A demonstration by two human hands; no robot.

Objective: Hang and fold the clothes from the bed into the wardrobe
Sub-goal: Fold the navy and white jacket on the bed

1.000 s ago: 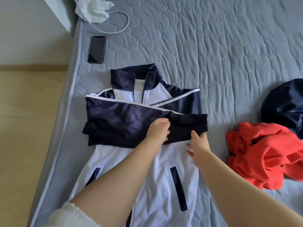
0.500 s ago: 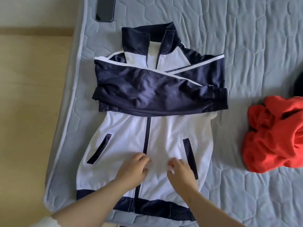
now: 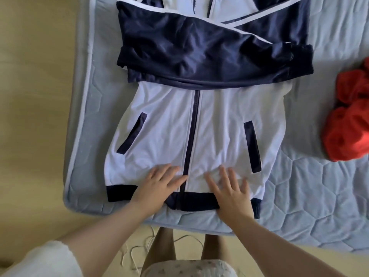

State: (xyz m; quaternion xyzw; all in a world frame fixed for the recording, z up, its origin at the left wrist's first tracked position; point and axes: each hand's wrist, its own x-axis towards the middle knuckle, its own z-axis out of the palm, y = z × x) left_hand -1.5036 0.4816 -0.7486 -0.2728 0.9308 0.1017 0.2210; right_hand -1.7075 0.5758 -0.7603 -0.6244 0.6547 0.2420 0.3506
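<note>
Jacket [image 3: 165, 120]: lies face up and zipped, flat on the near corner of the bed [image 3: 299, 186], hem toward the person. Navy sleeves [image 3: 199, 52] are folded across the chest, overlapping.

Fabric reads as a thin, smooth knit, with a slight sheen on the navy. Judged light, limp and a little slippery, so folds may slide unless pressed. The ribbed navy hem band [image 3: 119, 193] is the firmest edge (likely best gripped at both corners, to fold up toward the collar).

Left hand [image 3: 159, 182] and right hand [image 3: 229, 188] lie flat on the white lower front, one each side of the zip [image 3: 192, 126]. Fingers are straight, the right's spread, the left's closer together, gripping nothing.

Bed cover: pale blue quilting, hexagon stitching. Crumpled red garment [image 3: 347, 124] lies well apart on the right.
</note>
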